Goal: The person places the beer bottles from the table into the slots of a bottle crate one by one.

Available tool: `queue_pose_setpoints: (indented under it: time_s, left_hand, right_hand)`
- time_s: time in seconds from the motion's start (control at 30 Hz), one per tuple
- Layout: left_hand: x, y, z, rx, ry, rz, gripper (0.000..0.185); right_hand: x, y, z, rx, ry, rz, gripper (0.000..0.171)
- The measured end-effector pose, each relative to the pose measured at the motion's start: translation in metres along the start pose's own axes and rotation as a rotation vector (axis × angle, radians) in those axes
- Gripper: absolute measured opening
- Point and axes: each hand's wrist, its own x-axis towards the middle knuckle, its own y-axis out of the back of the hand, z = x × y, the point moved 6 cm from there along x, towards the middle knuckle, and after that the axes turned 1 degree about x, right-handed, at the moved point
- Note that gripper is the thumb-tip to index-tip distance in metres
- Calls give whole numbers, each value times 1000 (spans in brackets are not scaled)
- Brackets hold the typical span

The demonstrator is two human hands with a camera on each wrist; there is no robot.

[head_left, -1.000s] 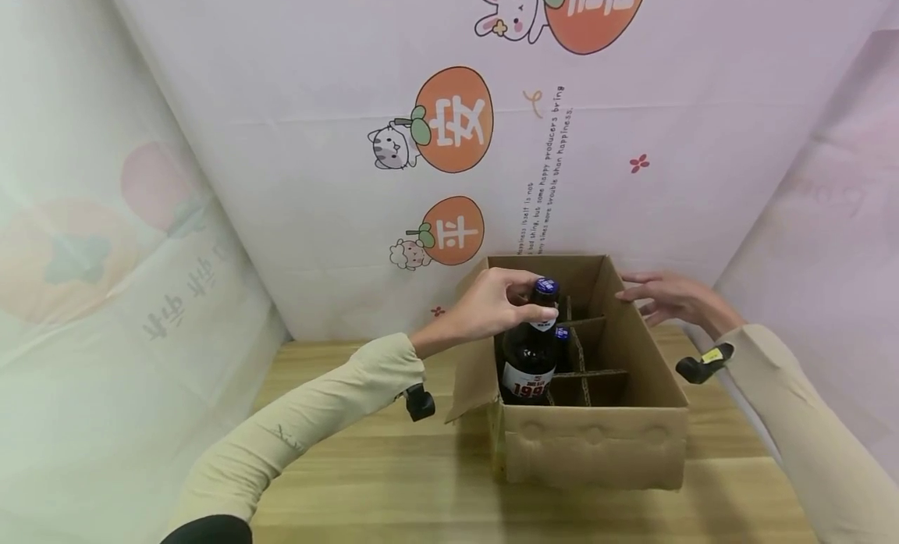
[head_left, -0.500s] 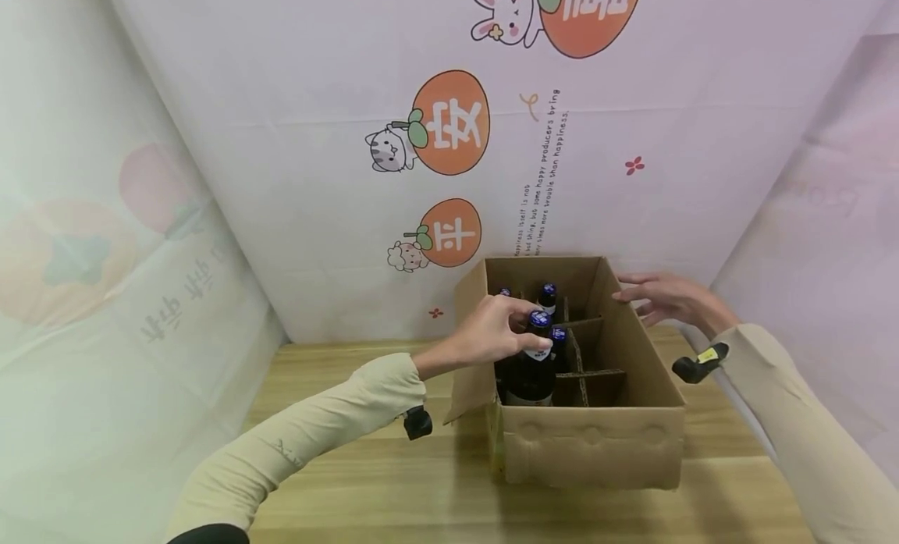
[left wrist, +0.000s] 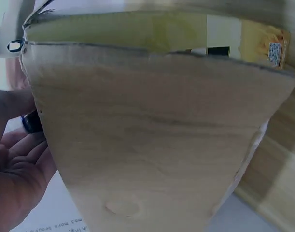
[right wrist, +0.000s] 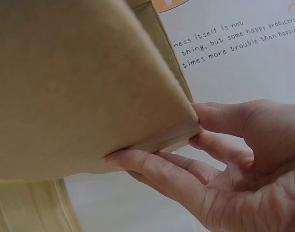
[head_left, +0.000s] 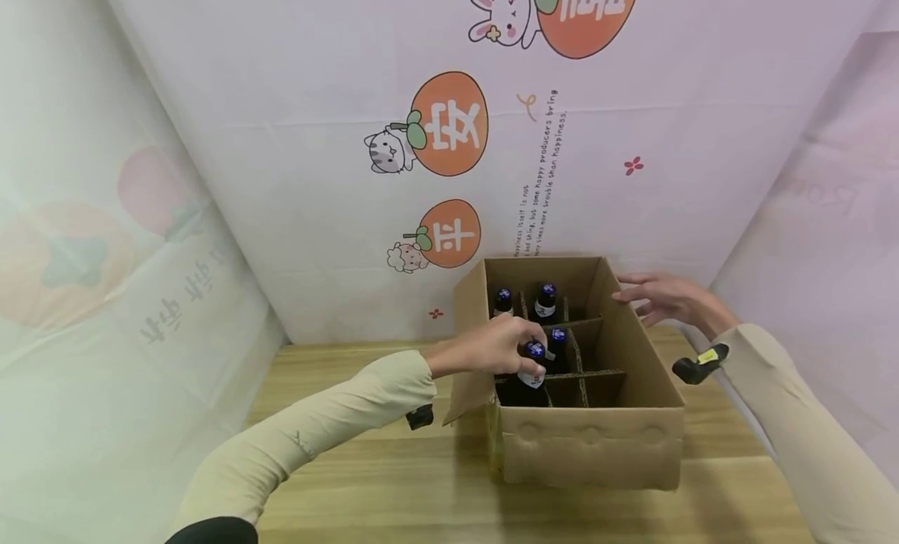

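Observation:
A dark glass bottle with a blue cap [head_left: 535,350] stands in the near left compartment of an open cardboard box [head_left: 593,450]. My left hand [head_left: 488,347] grips its neck from the left, fingers behind and thumb in front. In the left wrist view a box flap [left wrist: 152,130] hides most of the bottle; part of the left hand [left wrist: 21,169] shows at the edge. At the box's far right side, my right hand [head_left: 670,298] holds its rim. In the right wrist view, thumb and fingers of the right hand [right wrist: 234,159] hold a flap [right wrist: 89,96] at its corner.
Several other blue-capped bottles, such as one at the back [head_left: 545,302], stand in the box. Cardboard dividers [head_left: 577,353] split it into compartments. The box rests on a wood-grain table [head_left: 365,474], close to a printed cloth backdrop [head_left: 316,216].
My left hand has lowered the bottle into the near left compartment, so its label is now hidden by the box. More bottles show behind it. The right hand stays at the box's rim.

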Motion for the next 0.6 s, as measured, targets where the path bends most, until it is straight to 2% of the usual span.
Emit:
queue_pose_setpoints:
  time_s: [0.2, 0.37, 0.5, 0.6]
  left_hand:
    - [9, -13, 4, 120, -43, -143, 18]
    - [12, -31, 0, 281, -62, -229, 20]
    - [13, -39, 1, 339, -43, -325, 21]
    - [15, -38, 3, 346, -18, -377, 21]
  right_hand:
    - [-1, 2, 1, -3, 12, 4, 79]
    - [-2, 1, 2, 7, 14, 14, 79]
    - [-1, -1, 3, -3, 14, 0, 79]
    - [0, 2, 4, -7, 15, -7, 79]
